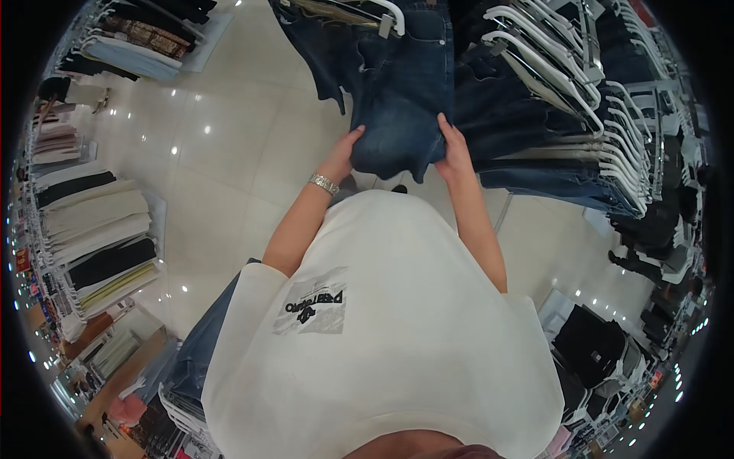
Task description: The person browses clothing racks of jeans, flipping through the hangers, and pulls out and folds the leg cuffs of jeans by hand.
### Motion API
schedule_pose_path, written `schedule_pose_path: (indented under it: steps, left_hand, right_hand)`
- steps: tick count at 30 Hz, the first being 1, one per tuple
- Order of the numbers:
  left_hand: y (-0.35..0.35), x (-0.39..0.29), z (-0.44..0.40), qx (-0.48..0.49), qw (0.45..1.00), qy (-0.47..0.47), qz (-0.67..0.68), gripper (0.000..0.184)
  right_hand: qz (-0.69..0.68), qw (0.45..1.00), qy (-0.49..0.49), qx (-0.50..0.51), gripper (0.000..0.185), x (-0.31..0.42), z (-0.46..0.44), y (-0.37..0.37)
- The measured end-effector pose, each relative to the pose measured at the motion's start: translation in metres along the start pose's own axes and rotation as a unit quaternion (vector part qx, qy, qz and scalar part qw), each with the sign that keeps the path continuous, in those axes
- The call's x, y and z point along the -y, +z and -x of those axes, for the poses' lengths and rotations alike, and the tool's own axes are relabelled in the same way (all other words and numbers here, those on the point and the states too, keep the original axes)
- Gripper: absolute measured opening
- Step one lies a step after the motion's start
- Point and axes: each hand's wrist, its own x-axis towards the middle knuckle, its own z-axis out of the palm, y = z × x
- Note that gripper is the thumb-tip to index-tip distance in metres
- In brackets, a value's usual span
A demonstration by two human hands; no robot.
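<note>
A pair of dark blue jeans hangs in front of me from a white clip hanger. My left hand grips the left edge of one denim leg, its thumb resting on the front. A metal bracelet circles that wrist. On the opposite edge of the same leg, my right hand is closed with the thumb on top of the denim. Most fingers of both hands are hidden behind the fabric. The leg is spread between the two hands.
To the right stands a rack with several jeans on white hangers. Folded trousers sit on a display at the left. More clothes hang at the upper left. Black bags are at the lower right, above pale tiled floor.
</note>
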Motion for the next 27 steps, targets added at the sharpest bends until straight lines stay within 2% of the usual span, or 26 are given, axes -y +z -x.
schedule_pose_path:
  steps: [2,5,8,11,14,17,18,21,25,27]
  left_hand:
    - [-0.009,-0.006,0.007,-0.013,1.000,0.025,0.003,0.053]
    - [-0.032,0.004,0.007,-0.015,0.997,0.013,-0.070,0.055]
    - [-0.054,0.021,0.003,-0.025,0.997,-0.004,-0.074,0.057]
    - [-0.048,0.007,0.023,-0.010,0.999,-0.017,-0.047,0.062]
    - [-0.070,0.017,0.013,-0.009,0.996,-0.046,-0.074,0.058]
    - [-0.066,0.019,0.033,0.044,0.988,-0.092,-0.116,0.069]
    - [-0.047,-0.001,0.056,0.086,0.982,-0.117,-0.124,0.077]
    - [-0.067,0.019,0.050,0.144,0.960,-0.165,-0.176,0.079]
    - [-0.087,0.027,0.051,0.161,0.923,-0.152,-0.314,0.068]
    - [-0.101,0.036,0.046,0.180,0.884,-0.144,-0.408,0.065]
  right_hand:
    - [0.025,0.999,-0.024,-0.029,0.035,-0.006,-0.006,-0.008]
    - [0.016,0.997,-0.037,-0.063,0.035,-0.017,-0.009,-0.008]
    - [0.025,0.996,-0.048,-0.073,0.045,-0.027,-0.010,-0.003]
    - [0.033,0.995,-0.045,-0.088,0.047,-0.034,-0.014,-0.004]
    - [0.063,0.993,-0.038,-0.094,0.046,-0.044,-0.018,-0.011]
    - [0.119,0.990,0.035,-0.065,0.053,-0.058,-0.005,-0.006]
    - [0.166,0.984,0.052,-0.041,0.065,-0.067,-0.003,-0.011]
    - [0.277,0.949,0.148,-0.002,0.072,-0.098,-0.004,-0.036]
    - [0.333,0.925,0.184,0.003,0.076,-0.131,0.011,-0.051]
    - [0.319,0.932,0.173,-0.016,0.076,-0.145,0.017,-0.060]
